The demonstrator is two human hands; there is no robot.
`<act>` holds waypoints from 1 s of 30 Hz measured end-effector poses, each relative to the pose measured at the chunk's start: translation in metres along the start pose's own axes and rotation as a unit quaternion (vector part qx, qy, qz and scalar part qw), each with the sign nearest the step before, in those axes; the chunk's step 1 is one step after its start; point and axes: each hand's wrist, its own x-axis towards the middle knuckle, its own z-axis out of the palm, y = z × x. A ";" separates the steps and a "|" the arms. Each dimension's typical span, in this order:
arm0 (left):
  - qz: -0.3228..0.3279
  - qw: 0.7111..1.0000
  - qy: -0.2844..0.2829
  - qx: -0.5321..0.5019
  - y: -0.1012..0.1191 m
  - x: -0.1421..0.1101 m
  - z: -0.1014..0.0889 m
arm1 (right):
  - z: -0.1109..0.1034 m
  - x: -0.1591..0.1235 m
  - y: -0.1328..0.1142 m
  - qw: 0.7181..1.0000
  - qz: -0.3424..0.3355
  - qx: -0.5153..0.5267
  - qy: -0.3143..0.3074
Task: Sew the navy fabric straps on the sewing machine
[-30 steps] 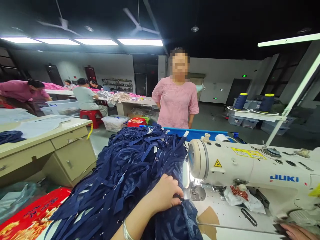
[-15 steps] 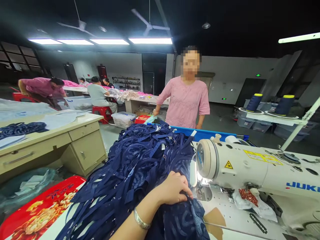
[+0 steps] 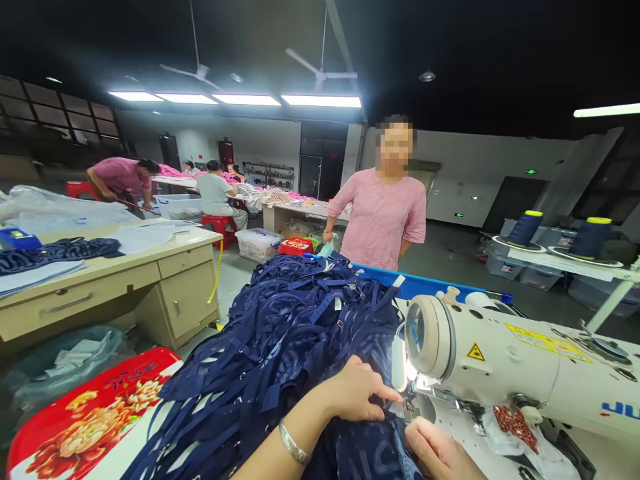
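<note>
A big heap of dark blue fabric with straps (image 3: 280, 347) lies in front of me beside a white sewing machine (image 3: 500, 367). My left hand (image 3: 357, 397) rests on the blue fabric, its fingers pinched on the cloth right by the lit needle area (image 3: 413, 393). My right hand (image 3: 440, 453) is at the bottom edge, just below the needle, touching the same blue fabric; its fingers are only partly visible. A silver bracelet (image 3: 293, 443) circles my left wrist.
A person in a pink top (image 3: 383, 217) stands beyond the heap. A red printed tray (image 3: 85, 420) lies at lower left. A beige desk with drawers (image 3: 125, 280) stands to the left, thread cones (image 3: 593, 237) on a stand to the right. Other people work at far tables.
The view has swung left and tilted up a little. My left hand has slid toward the needle. My right hand has come in from the lower right to the fabric under the needle.
</note>
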 end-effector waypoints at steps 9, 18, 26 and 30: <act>0.005 1.000 -0.004 0.025 0.001 0.002 0.001 | 0.016 0.026 0.029 0.999 -0.017 0.022 0.041; 0.017 0.999 -0.010 0.040 0.000 0.002 0.001 | 0.016 0.025 0.017 0.997 -0.048 0.027 0.052; 0.008 0.999 -0.007 0.047 0.001 0.001 0.001 | 0.015 0.027 0.011 0.996 -0.070 0.041 0.036; -0.002 1.000 0.018 0.016 0.001 0.000 0.003 | 0.002 0.014 -0.004 0.997 -0.076 0.001 0.004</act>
